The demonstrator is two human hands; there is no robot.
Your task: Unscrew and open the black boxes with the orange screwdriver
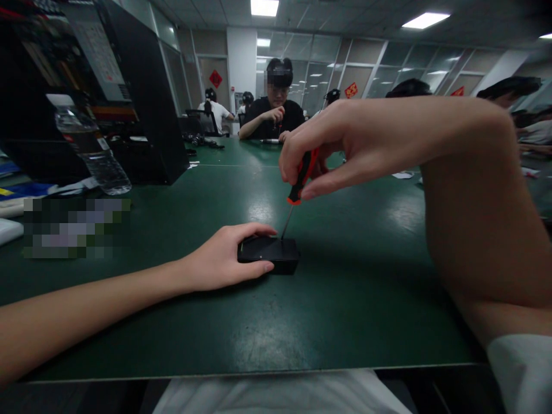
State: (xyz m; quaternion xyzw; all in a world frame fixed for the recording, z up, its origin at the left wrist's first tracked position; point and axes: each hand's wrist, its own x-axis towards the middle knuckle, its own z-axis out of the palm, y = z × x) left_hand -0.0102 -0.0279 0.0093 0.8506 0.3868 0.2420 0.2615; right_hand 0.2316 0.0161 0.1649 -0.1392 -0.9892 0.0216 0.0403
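Observation:
A small black box-shaped device [284, 257] lies flat on the green tabletop [207, 339]. My left hand [224, 256] grips it from the left, thumb along the near side and fingers along the far side. Above it, my right hand [328, 149] is closed around the red and black handle of a screwdriver [297, 190]. The thin metal shaft slants down, and its tip meets the top of the device near the far edge. Whether a screw sits under the tip is too small to tell.
At the left stand a black computer case [142, 92] and a clear plastic bottle [92, 144], with papers and bags near them. Across the table sits a person in a black shirt [295, 118]. Dark cables [202, 141] lie by the case. The table's front edge runs close to my lap.

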